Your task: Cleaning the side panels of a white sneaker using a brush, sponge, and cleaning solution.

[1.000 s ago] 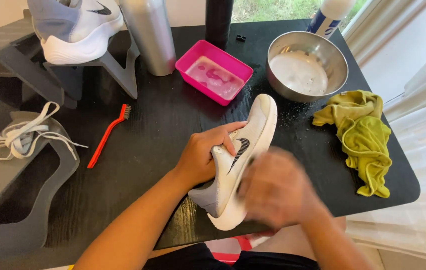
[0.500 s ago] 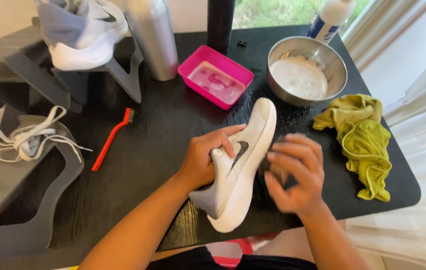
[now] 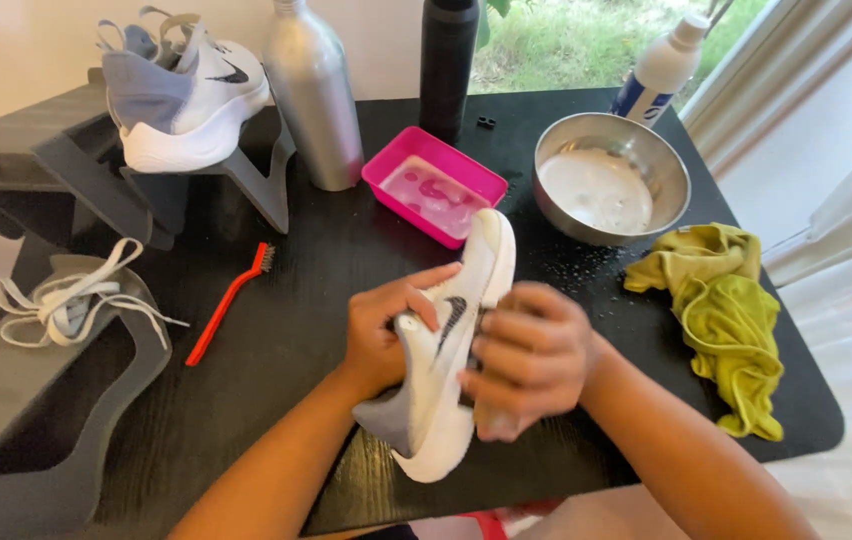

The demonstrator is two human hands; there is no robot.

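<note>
I hold a white shoe (image 3: pixel 438 435) with a grey heel and a dark side mark above the black table (image 3: pixel 276 350), toe pointing away from me. My left hand (image 3: pixel 386 335) grips its upper from the left, thumb across the side. My right hand (image 3: pixel 531 360) is curled tight against the sole edge on the right, fingers folded over it. Anything inside that palm is hidden.
A pink tray (image 3: pixel 386 170) of soapy water and a steel bowl (image 3: pixel 558 215) sit behind the shoe. A yellow-green cloth (image 3: pixel 731 320) lies at right and a red brush (image 3: pixel 226 300) at left. The second shoe (image 3: pixel 186 95) rests on a grey stand (image 3: pixel 56 165), with laces (image 3: pixel 76 295) and bottles (image 3: pixel 314 95) nearby.
My right hand, off the shoe with fingers spread half a second ago, has come back and closed on the sole side. The left hand kept its hold.
</note>
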